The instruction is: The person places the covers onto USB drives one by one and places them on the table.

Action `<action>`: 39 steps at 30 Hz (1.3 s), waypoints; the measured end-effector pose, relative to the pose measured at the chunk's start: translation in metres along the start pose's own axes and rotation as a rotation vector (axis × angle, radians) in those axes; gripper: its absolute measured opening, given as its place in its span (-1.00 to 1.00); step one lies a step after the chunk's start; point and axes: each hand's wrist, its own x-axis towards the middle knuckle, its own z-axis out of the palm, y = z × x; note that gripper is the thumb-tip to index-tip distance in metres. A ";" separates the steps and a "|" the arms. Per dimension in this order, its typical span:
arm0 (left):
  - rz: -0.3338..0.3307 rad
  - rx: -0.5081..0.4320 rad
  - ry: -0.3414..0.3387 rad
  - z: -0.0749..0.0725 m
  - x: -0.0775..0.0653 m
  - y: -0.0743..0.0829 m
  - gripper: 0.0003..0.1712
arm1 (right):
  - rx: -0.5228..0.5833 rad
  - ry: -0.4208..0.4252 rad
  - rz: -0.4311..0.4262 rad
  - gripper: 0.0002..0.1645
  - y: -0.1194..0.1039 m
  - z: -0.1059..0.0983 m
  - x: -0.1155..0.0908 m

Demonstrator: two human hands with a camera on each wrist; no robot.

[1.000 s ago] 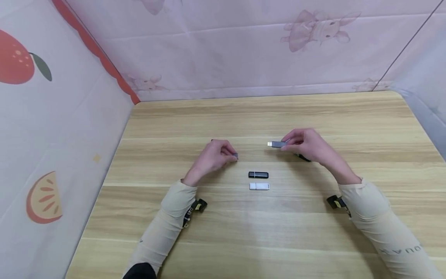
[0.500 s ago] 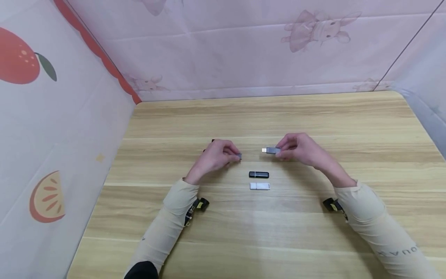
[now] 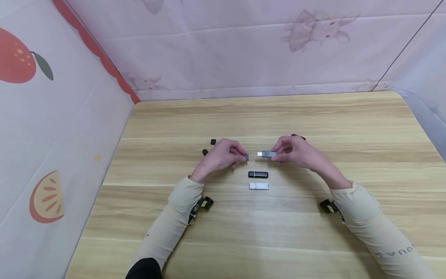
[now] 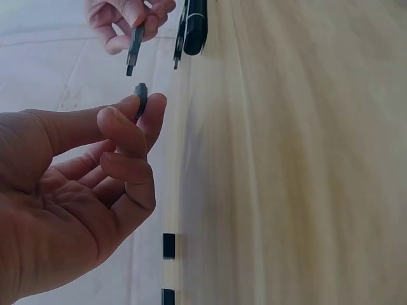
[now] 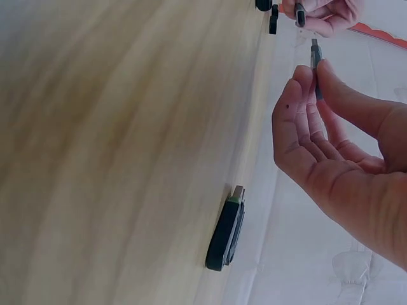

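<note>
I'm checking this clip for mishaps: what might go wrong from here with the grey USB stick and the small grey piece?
The left hand pinches the small grey piece between thumb and fingers, so it might slip out.
The right hand holds the grey USB stick with its metal connector facing that piece across a gap; brought together off line, they could miss or jam.
Two small black pieces lie close beside the left hand, which might nudge them.

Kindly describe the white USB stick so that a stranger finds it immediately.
In the head view, search the wooden table below and right of the picture's centre. The white USB stick lies there, directly below a parallel black stick; its white body sets it apart.
</note>
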 end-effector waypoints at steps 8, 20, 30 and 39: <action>0.006 -0.024 -0.020 0.004 0.003 0.004 -0.82 | -0.019 -0.015 -0.004 -0.75 -0.003 0.003 0.001; 0.043 -0.052 -0.044 0.008 0.004 0.007 -0.83 | -0.041 -0.021 -0.024 -0.77 -0.005 0.006 0.001; 0.040 -0.027 -0.037 0.010 0.003 0.011 -0.83 | -0.054 -0.020 -0.023 -0.76 -0.005 0.009 0.002; 0.048 -0.031 -0.032 0.011 0.005 0.011 -0.84 | -0.066 -0.017 -0.014 -0.79 -0.006 0.011 0.003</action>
